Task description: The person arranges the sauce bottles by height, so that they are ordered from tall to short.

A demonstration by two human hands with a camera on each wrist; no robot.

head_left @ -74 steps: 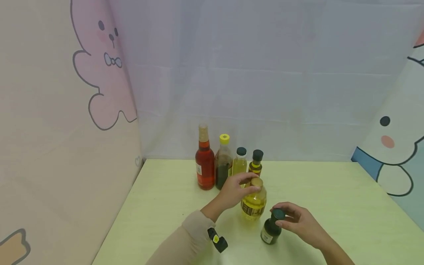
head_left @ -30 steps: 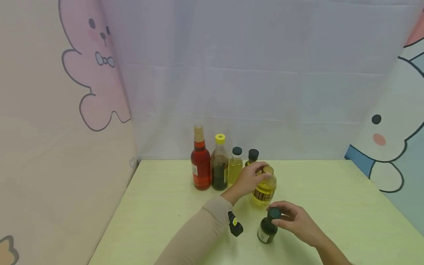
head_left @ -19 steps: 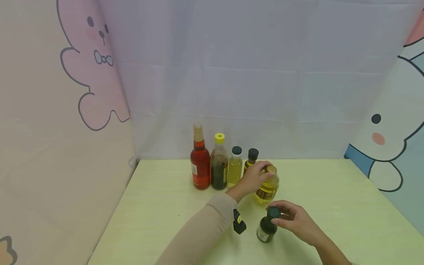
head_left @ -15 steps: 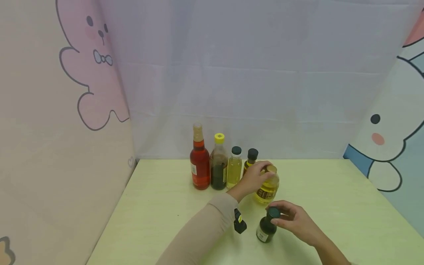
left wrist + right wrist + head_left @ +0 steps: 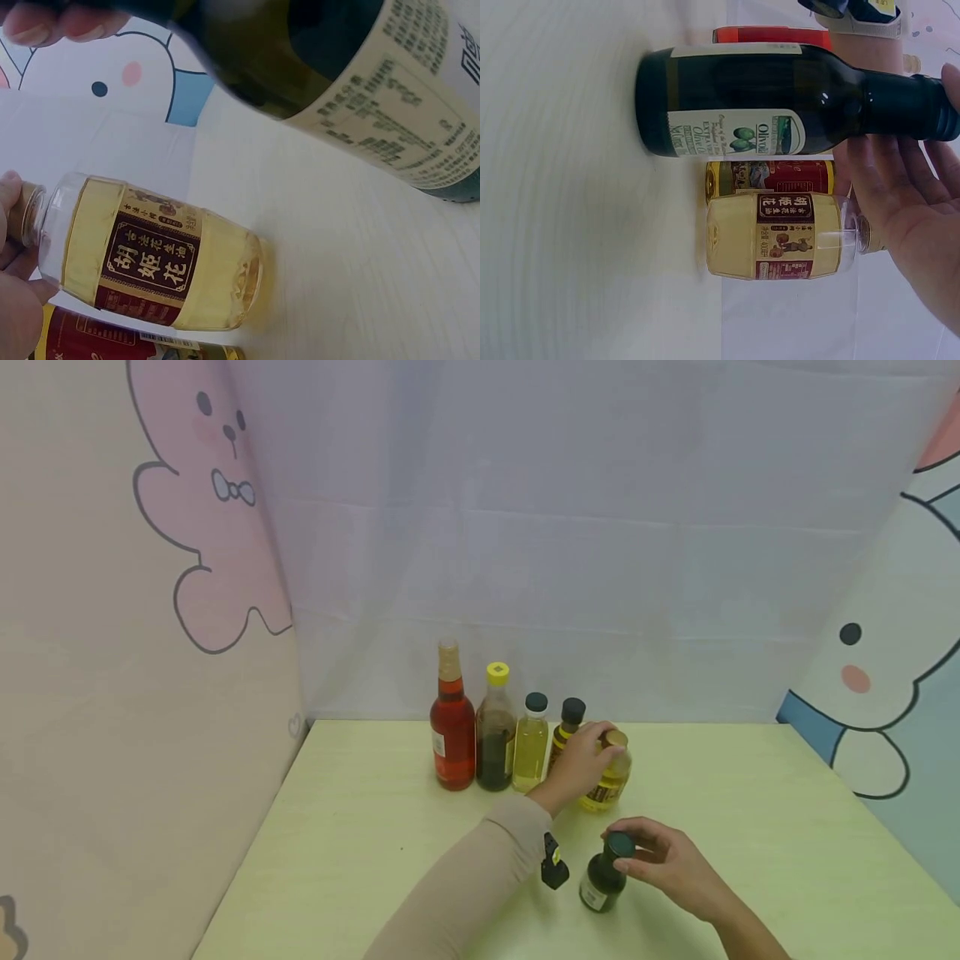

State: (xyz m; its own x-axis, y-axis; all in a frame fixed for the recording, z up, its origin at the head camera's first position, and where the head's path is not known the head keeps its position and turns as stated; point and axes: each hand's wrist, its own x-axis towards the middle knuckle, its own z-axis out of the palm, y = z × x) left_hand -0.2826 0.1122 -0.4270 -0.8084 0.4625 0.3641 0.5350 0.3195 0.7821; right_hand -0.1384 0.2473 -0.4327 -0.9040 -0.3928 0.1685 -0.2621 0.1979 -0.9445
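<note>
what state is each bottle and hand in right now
yellow oil bottle: upright on the table, capped, gripped at the top by the left hand
dark green bottle: upright, capped, right hand holds its cap
red bottle: upright, capped, untouched
dark sauce bottle: upright, yellow cap on
pale oil bottle: upright, black cap on
small black-capped bottle: upright, partly hidden by the left hand

Cartoon-printed curtains (image 5: 150, 610), pale-green table (image 5: 360, 827)

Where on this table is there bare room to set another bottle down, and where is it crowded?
Bare table lies right of the yellow oil bottle, and left of the red bottle. Crowded: the back row and around the dark green bottle between both hands.
</note>
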